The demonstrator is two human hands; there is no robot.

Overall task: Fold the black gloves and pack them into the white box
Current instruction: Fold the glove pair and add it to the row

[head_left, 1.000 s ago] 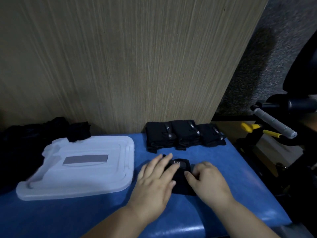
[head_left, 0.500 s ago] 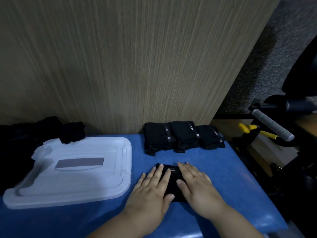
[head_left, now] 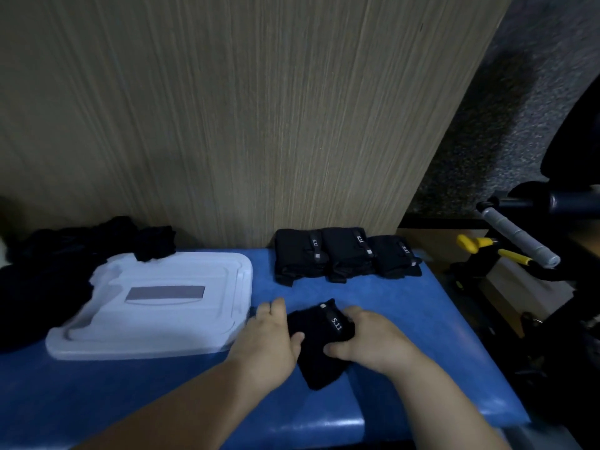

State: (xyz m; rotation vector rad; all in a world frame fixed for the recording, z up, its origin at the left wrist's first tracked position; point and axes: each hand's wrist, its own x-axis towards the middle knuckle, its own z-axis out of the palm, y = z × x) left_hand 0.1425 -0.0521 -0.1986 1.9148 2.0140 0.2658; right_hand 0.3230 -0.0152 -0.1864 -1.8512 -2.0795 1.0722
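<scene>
Near the front of a blue surface (head_left: 422, 319), one folded black glove (head_left: 319, 358), white "5.11" tag facing up, clasped from both sides. Left grip (head_left: 269, 339) curled round the glove's left edge, thumb on top. Right grip (head_left: 373, 342) curled round its right edge, thumb pressing the cloth. Lies just right of the one white box (head_left: 146, 329), outside it. Box top closed, with one grey label (head_left: 165, 293). At the back, against a wood-grain panel (head_left: 227, 108), three more folded gloves (head_left: 347, 254) in a row, side by side, each with a tagged strap. Behind and left of the box, one loose heap of black gloves (head_left: 65, 254), count impossible to tell, one end overlapping the box's far rim. Off the surface to the right, two yellow handles (head_left: 470, 243) and one grey-wrapped bar (head_left: 519, 237).
</scene>
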